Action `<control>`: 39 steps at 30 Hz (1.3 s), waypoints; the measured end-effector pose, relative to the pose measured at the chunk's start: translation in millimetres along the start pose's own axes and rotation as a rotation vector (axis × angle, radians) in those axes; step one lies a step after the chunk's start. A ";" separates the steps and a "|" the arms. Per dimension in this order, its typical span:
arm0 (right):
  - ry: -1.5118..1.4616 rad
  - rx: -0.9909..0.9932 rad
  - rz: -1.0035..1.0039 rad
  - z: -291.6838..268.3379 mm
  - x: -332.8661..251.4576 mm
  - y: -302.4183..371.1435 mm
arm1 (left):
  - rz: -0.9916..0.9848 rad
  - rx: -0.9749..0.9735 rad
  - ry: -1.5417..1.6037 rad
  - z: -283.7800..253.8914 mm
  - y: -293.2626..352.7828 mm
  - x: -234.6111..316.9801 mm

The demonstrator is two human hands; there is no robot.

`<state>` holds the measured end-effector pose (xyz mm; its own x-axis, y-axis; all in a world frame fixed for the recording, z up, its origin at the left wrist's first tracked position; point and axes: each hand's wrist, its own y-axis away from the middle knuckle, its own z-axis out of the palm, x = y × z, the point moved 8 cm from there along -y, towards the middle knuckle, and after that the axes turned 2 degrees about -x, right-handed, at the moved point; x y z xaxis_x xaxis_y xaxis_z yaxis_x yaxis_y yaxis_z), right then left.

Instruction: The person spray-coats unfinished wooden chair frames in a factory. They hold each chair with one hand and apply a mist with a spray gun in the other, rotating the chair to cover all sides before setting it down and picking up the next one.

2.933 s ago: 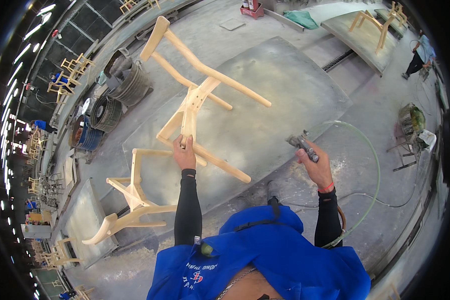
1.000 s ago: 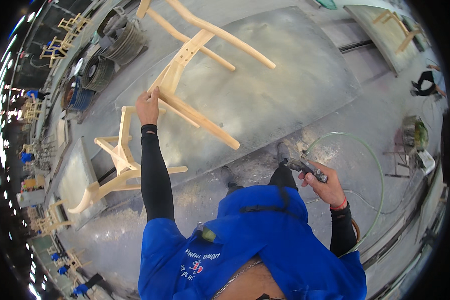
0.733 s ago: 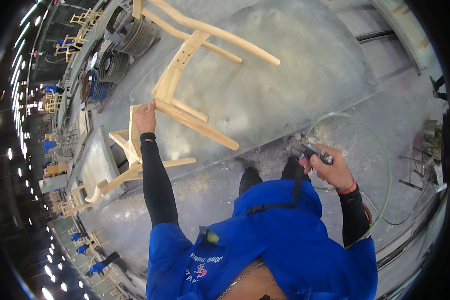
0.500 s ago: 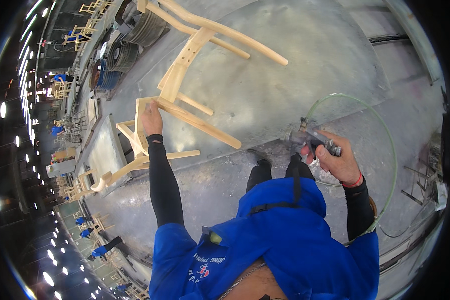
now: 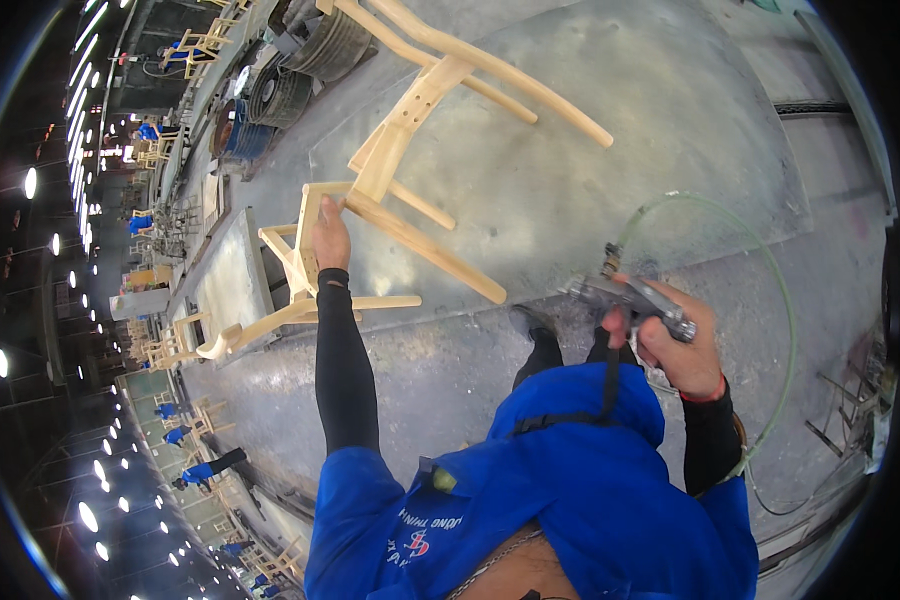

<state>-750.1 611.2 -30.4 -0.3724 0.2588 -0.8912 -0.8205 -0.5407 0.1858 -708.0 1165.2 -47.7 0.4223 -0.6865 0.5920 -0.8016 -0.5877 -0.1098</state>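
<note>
Two pale wooden frames on my left, and my left hand (image 5: 332, 242) is right where they meet! Its fingers are partly hidden, so whether they're grasping the smaller frame (image 5: 260, 331) or just resting there, I can't tell. The larger frame (image 5: 398, 125) stretches across the metal sheet (image 5: 670, 120), one leg end just beside my fingertips. Over on the right, my right hand (image 5: 695, 335) is wrapped around a spray gun (image 5: 658, 302), and that green hose (image 5: 791, 320) loops wide, crossing over the sheet's near edge. My shoe (image 5: 532, 320) is planted by that edge too. Beyond the left end, three drums (image 5: 328, 50) crowd together; far right, a metal stand (image 5: 838, 412); and down the lower left, a co-worker in blue (image 5: 200, 472), well apart from me.
</note>
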 end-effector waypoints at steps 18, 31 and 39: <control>0.217 0.007 -0.078 79.2 141.9 -200.6 | 0.109 -0.012 -0.070 13.1 -2.3 6.2; 0.624 0.398 -0.384 7.5 72.7 -182.8 | 0.158 0.006 0.102 17.4 -15.1 7.3; 0.723 0.433 -0.313 -24.8 37.5 -181.8 | 0.178 0.013 0.043 17.1 -28.4 6.5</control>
<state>-604.2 699.3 -107.9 0.1392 -0.3027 -0.9429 -0.9847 -0.1427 -0.0996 -675.2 1170.1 -54.4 0.2550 -0.7615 0.5959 -0.8567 -0.4638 -0.2260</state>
